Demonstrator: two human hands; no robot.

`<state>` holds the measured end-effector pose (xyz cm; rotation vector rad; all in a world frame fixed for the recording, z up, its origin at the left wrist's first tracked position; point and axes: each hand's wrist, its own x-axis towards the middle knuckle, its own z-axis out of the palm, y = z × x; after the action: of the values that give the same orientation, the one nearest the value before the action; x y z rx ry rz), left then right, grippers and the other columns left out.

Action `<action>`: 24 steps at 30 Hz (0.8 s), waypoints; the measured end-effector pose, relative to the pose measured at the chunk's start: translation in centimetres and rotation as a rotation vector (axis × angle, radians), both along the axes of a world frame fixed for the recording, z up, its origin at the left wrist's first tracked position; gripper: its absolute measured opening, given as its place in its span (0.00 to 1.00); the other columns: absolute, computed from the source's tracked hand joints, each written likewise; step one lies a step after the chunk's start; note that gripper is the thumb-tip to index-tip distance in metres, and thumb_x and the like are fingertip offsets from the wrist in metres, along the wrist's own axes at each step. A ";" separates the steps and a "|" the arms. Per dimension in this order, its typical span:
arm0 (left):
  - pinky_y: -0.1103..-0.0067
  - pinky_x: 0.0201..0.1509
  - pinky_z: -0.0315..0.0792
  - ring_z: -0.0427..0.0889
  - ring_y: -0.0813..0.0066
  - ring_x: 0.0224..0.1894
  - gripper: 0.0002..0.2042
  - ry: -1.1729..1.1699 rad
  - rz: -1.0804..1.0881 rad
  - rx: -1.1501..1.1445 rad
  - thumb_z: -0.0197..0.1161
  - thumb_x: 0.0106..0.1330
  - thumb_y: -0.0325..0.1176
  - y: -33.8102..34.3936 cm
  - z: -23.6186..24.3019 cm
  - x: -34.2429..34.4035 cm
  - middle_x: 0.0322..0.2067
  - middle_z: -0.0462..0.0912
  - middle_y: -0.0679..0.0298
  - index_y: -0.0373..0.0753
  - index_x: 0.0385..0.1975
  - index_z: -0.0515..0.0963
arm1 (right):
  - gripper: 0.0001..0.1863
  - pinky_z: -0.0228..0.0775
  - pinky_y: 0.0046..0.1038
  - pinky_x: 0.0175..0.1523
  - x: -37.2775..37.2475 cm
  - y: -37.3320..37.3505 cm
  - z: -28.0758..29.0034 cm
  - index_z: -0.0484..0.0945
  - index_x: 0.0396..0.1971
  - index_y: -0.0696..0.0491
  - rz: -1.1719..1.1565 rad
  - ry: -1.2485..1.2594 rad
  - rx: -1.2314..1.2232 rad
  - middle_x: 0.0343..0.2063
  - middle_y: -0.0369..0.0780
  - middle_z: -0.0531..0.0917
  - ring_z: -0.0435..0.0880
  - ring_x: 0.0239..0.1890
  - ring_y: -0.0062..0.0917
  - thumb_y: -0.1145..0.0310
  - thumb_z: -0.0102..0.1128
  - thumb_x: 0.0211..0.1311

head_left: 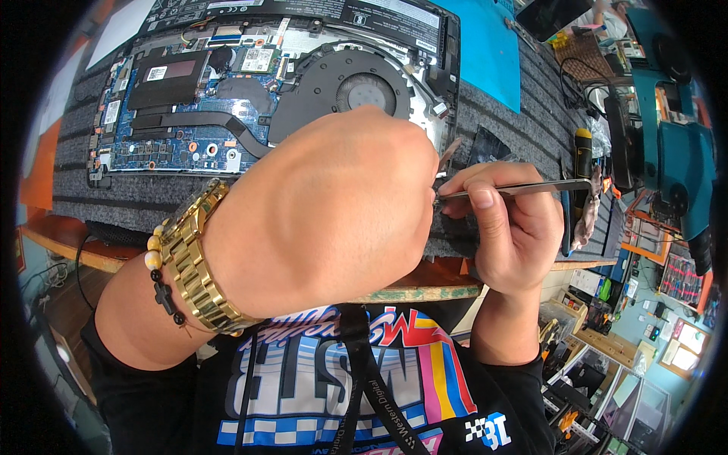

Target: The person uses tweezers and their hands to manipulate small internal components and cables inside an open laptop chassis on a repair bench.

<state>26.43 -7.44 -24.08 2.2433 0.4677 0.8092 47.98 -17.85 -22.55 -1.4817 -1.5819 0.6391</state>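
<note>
My left hand (341, 205) crosses the middle, back upward, with a gold watch on its wrist. Its fingers curl under, out of sight, closed around something I cannot make out. Close beside them, my right hand (519, 227) pinches slim grey metal tweezers (538, 187), whose tips point left toward the hidden left fingers. Behind my hands lies an opened laptop (189, 114) with its insides bare: a blue circuit board, a black fan (322, 87), a dark heat pipe (205, 120) and a black battery (379, 26). My left hand covers the laptop's near right part.
The laptop rests on a grey striped mat (485, 114). A blue sheet (489, 53) lies at the far right. Beyond my right hand are a yellow-and-black screwdriver (582, 155) and a crumpled strip (588, 220). A teal device (679, 129) stands at the right; the wooden table edge (432, 282) is near my body.
</note>
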 end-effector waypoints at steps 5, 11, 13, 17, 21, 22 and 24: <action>0.54 0.37 0.73 0.79 0.38 0.28 0.15 0.023 0.044 -0.048 0.69 0.69 0.30 -0.1 -0.1 0.3 0.20 0.77 0.46 0.33 0.20 0.77 | 0.03 0.79 0.23 0.34 0.2 0.3 0.0 0.85 0.40 0.63 0.010 -0.027 -0.004 0.34 0.41 0.91 0.88 0.28 0.20 0.81 0.64 0.78; 0.54 0.36 0.73 0.79 0.39 0.27 0.15 0.008 0.060 -0.024 0.70 0.68 0.29 0.1 -0.3 0.3 0.19 0.77 0.47 0.33 0.19 0.77 | 0.02 0.80 0.24 0.34 0.2 0.8 -0.1 0.83 0.40 0.62 0.017 -0.025 0.002 0.34 0.41 0.90 0.89 0.28 0.22 0.81 0.64 0.78; 0.54 0.36 0.73 0.79 0.38 0.27 0.15 0.026 0.062 -0.048 0.70 0.68 0.29 0.1 -0.1 0.3 0.19 0.77 0.47 0.33 0.19 0.77 | 0.03 0.80 0.24 0.33 0.3 1.0 0.0 0.83 0.39 0.62 0.050 -0.078 0.001 0.34 0.41 0.90 0.89 0.28 0.23 0.81 0.64 0.78; 0.54 0.35 0.73 0.79 0.38 0.26 0.15 0.039 0.067 -0.071 0.69 0.68 0.29 0.2 -0.1 0.3 0.18 0.77 0.46 0.33 0.19 0.77 | 0.03 0.80 0.24 0.33 0.4 1.1 0.1 0.83 0.39 0.61 0.062 -0.121 -0.007 0.34 0.41 0.90 0.89 0.28 0.22 0.81 0.64 0.77; 0.53 0.35 0.73 0.79 0.37 0.26 0.15 0.020 0.061 -0.082 0.69 0.69 0.29 -0.1 -0.9 0.4 0.18 0.77 0.46 0.33 0.19 0.77 | 0.05 0.81 0.23 0.35 0.5 0.5 -0.5 0.82 0.38 0.63 0.009 -0.003 -0.027 0.35 0.42 0.91 0.89 0.28 0.22 0.81 0.64 0.78; 0.53 0.35 0.73 0.79 0.37 0.26 0.15 0.022 0.062 -0.091 0.69 0.69 0.29 -0.1 -0.9 0.4 0.18 0.77 0.46 0.33 0.19 0.77 | 0.05 0.82 0.23 0.35 0.5 0.4 -0.7 0.82 0.37 0.63 -0.019 0.079 -0.033 0.35 0.42 0.91 0.89 0.29 0.21 0.80 0.63 0.79; 0.53 0.35 0.73 0.79 0.37 0.26 0.15 0.019 0.061 -0.082 0.69 0.69 0.29 -0.1 -1.0 0.4 0.19 0.77 0.46 0.33 0.19 0.77 | 0.05 0.82 0.23 0.36 0.3 0.3 -0.5 0.82 0.37 0.64 -0.031 0.092 -0.025 0.36 0.42 0.91 0.89 0.29 0.21 0.81 0.63 0.79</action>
<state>26.86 -7.54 -25.04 2.1719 0.5706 0.7856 48.28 -17.55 -23.07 -1.4715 -1.4833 0.7015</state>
